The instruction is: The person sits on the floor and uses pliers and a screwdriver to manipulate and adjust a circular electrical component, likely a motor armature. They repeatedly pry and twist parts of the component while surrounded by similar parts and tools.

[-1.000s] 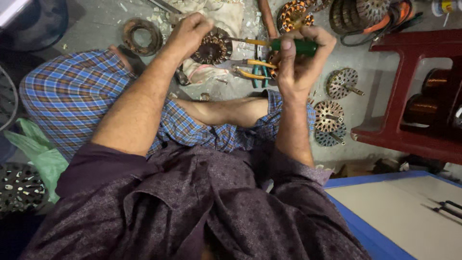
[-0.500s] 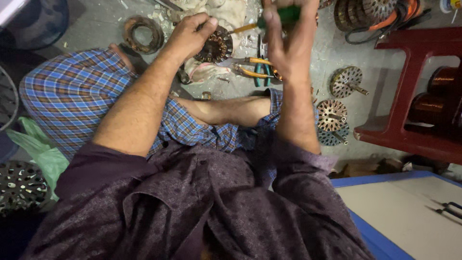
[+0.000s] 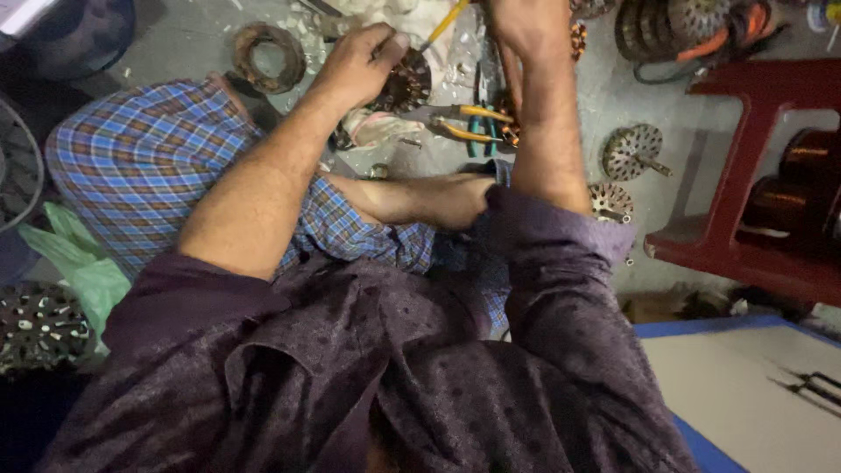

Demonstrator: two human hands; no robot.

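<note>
Head view, looking down at the floor. I press my left hand point(image 3: 363, 66) flat over the round copper-wound motor core point(image 3: 407, 83), fingers curled on its near rim, so the core is pinned to the floor and not lifted. My right hand point(image 3: 526, 26) is raised above and to the right of the core, closed round a tool whose yellow shaft point(image 3: 447, 22) slants down towards the core; the handle is cut off by the frame edge, so I cannot tell how firm that grip is. Orange-handled pliers point(image 3: 469, 123) lie just right of the core, a rusty ring point(image 3: 267, 57) well to its left. To do this well I judge the core must stay pinned and the tip be guided to a slot, not the winding.
</note>
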